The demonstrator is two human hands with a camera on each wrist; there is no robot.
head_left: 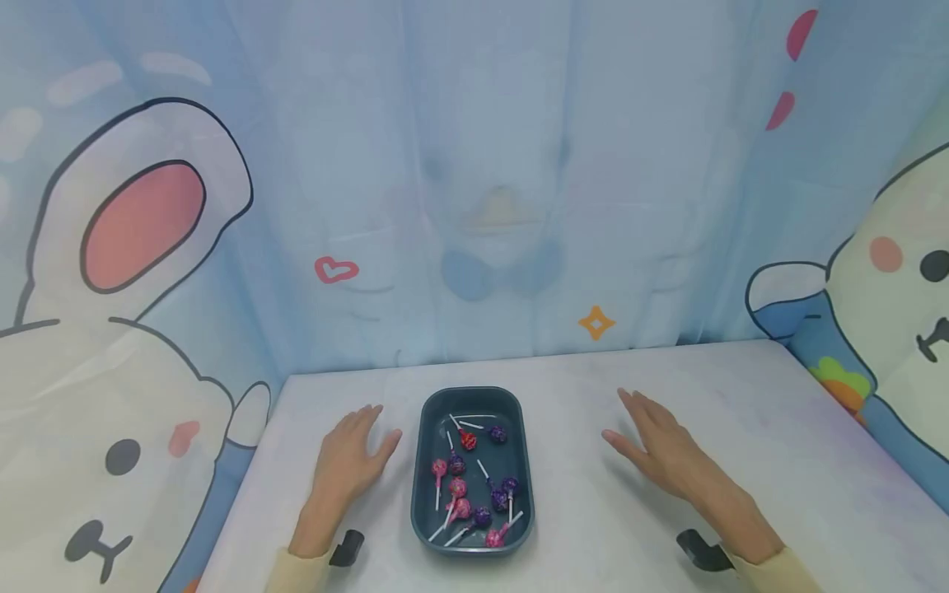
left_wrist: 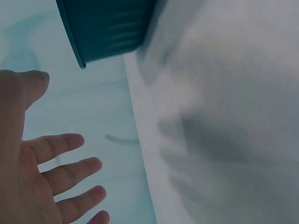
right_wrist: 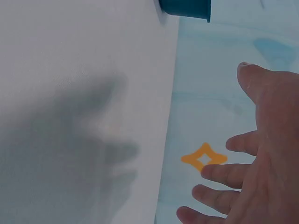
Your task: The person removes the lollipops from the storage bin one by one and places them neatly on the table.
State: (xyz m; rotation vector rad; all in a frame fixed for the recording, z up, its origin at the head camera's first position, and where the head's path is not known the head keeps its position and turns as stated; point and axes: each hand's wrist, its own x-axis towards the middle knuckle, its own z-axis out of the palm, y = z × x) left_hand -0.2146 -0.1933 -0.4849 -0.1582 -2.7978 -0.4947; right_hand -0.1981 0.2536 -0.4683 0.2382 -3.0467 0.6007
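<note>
A dark teal tray [head_left: 417, 494] stands on the white table between my hands. Several wrapped lollipops lie in it: a red one [head_left: 469, 441] near the far end, pink ones such as this lollipop [head_left: 440, 468] on the left, and purple ones such as this lollipop [head_left: 497, 434]. My left hand [head_left: 347, 457] hovers left of the tray, fingers extended and thumb apart, touching nothing. To the right, farther from the tray, my right hand [head_left: 662, 445] is also held above the table with spread fingers and holds nothing. Both wrist views show the tray's outer side and an empty palm.
The white table [head_left: 578, 527] reaches back to a blue curtain [head_left: 489, 165] printed with cartoon animals. Black straps [head_left: 704, 552] sit at both wrists. Shadows of the hands fall on the tabletop.
</note>
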